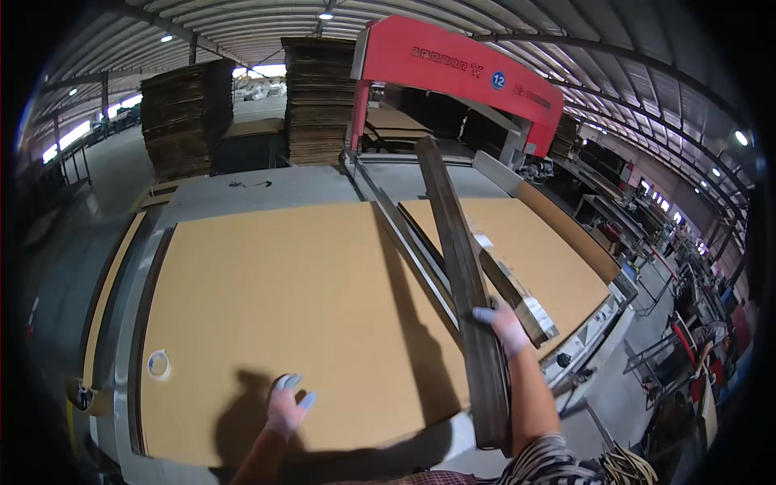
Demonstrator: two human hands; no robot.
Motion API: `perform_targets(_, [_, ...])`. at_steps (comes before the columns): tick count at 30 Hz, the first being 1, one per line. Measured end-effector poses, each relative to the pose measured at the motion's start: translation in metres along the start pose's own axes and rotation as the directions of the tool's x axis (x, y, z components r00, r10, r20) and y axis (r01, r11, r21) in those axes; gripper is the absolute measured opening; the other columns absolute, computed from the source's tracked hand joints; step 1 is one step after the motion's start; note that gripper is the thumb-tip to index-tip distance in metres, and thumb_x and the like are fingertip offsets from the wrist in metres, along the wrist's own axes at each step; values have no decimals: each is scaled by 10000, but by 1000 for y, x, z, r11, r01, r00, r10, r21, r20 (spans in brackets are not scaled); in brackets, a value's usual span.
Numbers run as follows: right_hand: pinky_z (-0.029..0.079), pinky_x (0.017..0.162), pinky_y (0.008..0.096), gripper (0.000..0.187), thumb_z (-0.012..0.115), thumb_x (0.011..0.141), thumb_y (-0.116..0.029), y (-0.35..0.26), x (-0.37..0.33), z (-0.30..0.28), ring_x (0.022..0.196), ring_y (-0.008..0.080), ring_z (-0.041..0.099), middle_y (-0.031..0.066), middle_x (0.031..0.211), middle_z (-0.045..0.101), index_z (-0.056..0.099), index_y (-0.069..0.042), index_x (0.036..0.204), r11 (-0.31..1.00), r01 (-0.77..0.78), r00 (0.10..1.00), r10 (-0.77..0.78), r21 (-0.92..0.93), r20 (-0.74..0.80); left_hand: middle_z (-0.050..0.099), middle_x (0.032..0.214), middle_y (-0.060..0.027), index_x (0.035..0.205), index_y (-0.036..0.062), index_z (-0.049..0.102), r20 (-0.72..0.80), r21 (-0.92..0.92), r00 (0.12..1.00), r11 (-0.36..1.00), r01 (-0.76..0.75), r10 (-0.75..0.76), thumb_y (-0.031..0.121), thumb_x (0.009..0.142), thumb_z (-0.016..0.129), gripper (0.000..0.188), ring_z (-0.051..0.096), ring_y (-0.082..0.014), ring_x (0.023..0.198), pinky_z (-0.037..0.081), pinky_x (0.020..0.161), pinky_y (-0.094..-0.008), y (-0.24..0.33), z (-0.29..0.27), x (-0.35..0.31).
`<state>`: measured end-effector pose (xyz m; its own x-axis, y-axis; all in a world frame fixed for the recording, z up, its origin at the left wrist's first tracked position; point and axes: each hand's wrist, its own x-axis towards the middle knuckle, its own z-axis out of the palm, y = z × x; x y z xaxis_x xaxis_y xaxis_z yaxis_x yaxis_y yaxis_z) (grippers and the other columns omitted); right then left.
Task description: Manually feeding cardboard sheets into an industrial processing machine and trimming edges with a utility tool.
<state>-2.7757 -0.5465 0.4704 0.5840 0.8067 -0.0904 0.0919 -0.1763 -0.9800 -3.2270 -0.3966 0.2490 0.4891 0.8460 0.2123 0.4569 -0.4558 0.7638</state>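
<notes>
My right hand [507, 327], in a pale-fingered glove, grips the right side of a long dark bar [454, 242]. The bar slants from the machine's far side down toward my body, and a long shadow falls to its left. Above the near part of a large tan sheet [299, 299], my left hand [286, 406] hangs with thumb and fingers apart, holding nothing. A roll of tape [159, 364] lies at the sheet's left edge. Right of the bar, a second, shorter bar [509, 283] with silvery patches rests on another tan sheet [558, 250].
A red gantry [453, 69] spans the far end of the machine bed. Metal rails [412, 259] run between the two sheets. Tall stacks of dark boards [184, 121] stand behind on the left. Work tables and clutter line the right side, with a person far off.
</notes>
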Motion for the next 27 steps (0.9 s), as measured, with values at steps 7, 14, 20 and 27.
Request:
perform_targets(7, [470, 992, 379, 835, 855, 670, -351, 59, 293, -69, 1177, 339, 599, 239, 1272, 616, 533, 72, 1313, 677, -21, 999, -6, -735, -34, 435, 1387, -233, 1297, 61, 534, -47, 517, 985, 840, 164, -164, 457, 723, 759, 733, 371, -423, 1317, 255, 1123, -569, -25, 27, 24])
perform_targets(14, [516, 892, 433, 590, 821, 721, -288, 141, 392, -47, 1023, 407, 643, 241, 1076, 674, 597, 20, 1172, 457, 55, 997, 24, -888, 74, 383, 1436, -280, 1352, 63, 478, 3, 634, 970, 751, 186, -243, 505, 704, 724, 822, 309, -472, 1356, 198, 1137, -598, -33, 31, 34])
perform_targets(20, [535, 823, 487, 444, 609, 882, -193, 249, 311, -38, 946, 455, 652, 241, 1027, 687, 471, -12, 1264, 575, -1, 992, 102, -818, 70, 403, 1426, -273, 1346, 57, 479, 32, 695, 931, 677, 241, -364, 382, 682, 781, 799, 338, -467, 1344, 231, 1138, -580, -29, 32, 44])
perform_targets(27, [552, 806, 302, 350, 559, 966, -114, 286, 247, -90, 943, 186, 654, 69, 1098, 671, 541, -29, 1305, 918, -263, 921, 147, 297, 360, 379, 1448, -288, 1357, 55, 461, 19, 679, 958, 707, 198, -286, 258, 649, 788, 806, 335, -489, 1350, 224, 1139, -611, -26, 48, 59])
